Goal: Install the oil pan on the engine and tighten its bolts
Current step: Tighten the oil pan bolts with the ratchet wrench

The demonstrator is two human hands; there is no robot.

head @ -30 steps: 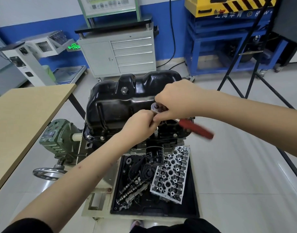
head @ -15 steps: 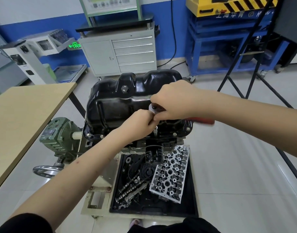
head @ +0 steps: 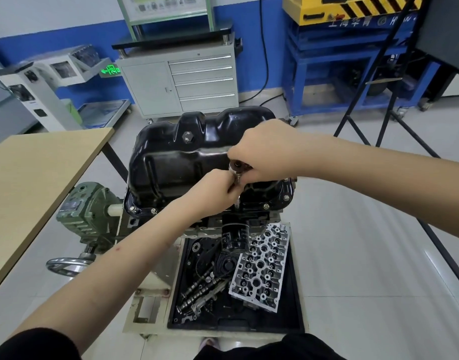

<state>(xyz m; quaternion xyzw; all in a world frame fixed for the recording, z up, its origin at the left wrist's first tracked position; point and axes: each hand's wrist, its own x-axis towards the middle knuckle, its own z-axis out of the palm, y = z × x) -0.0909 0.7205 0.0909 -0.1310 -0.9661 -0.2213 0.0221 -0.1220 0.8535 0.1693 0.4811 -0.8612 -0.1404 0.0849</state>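
Pan (head: 186,162) sat on engine. Right hand (head: 264,149) gripped ratchet (head: 237,167) head above pan's near flange; left hand (head: 215,188) pinched extension beneath. Red handle, earlier visible right of pan, swung behind forearm: stroke turned, bolt tightening underway.

- The oil pan (head: 186,165) is glossy black pressed metal with a deep sump. It sits bottom-up on the engine (head: 251,219), its flange flat against the block all round.
- A drain plug (head: 187,136) stands in the pan's far wall.
- Several bolts (head: 266,205) with bright heads sit in the near flange, spaced along the edge.
- A ratchet (head: 237,167) with a silver head stands upright over the near flange, its extension reaching down to a bolt between the others; the handle is hidden.
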